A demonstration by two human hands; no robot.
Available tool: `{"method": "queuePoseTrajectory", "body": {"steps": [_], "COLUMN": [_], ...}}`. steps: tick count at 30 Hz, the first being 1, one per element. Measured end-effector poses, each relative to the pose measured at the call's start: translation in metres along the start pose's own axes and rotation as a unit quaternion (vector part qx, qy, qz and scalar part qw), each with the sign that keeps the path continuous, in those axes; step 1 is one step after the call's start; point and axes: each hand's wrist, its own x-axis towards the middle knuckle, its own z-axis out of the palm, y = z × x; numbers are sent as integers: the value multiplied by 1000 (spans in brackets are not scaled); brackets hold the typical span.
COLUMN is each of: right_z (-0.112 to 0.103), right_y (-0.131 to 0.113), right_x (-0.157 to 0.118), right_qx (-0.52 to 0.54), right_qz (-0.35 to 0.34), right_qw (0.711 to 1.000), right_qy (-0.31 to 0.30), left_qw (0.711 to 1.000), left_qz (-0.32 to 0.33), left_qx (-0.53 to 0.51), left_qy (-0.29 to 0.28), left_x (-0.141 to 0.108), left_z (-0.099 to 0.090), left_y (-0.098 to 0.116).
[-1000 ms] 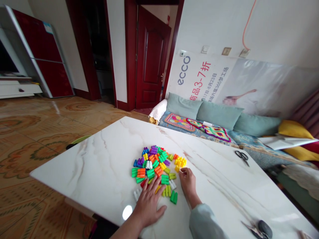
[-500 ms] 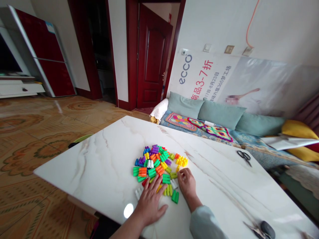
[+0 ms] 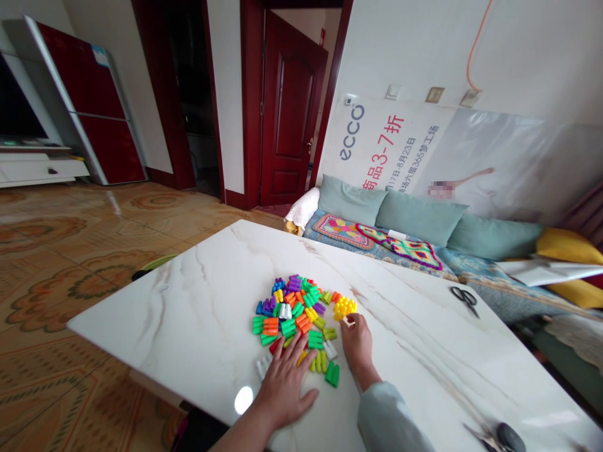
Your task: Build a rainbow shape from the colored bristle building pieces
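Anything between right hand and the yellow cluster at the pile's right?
Nothing visible: the right hand is right at the cluster's near edge. Can't tell whether it holds a piece.

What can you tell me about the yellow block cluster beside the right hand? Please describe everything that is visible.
The yellow block cluster is bright, glossy and plastic-looking, with many rounded, knob-like parts packed close together. It lies on the white marbled table, at the right edge of the mixed-colour block pile, beside an orange block. The right hand has its fingertips at the cluster's near side; whether they touch it or pinch a piece is too small to tell.
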Motion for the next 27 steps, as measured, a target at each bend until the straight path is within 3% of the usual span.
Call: {"method": "queuePoseTrajectory", "body": {"steps": [9,18,27], "right_z": [-7,-4,-4], "right_y": [-5,-1,-1], "right_x": [-8,-5,-3], "right_qx": [47,7,-14], "right_qz": [-81,-125,-123], "right_qw": [994,988,988], "right_qy": [-55,-95,-88], "left_qw": [1000,1000,999], "left_qz": [-3,-10,-13], "left_qx": [-2,-24,-31], "left_qy": [-4,-11,-17], "left_x": [1,0,0], "left_z": [-2,-1,-2], "left_y": [1,0,1]}}
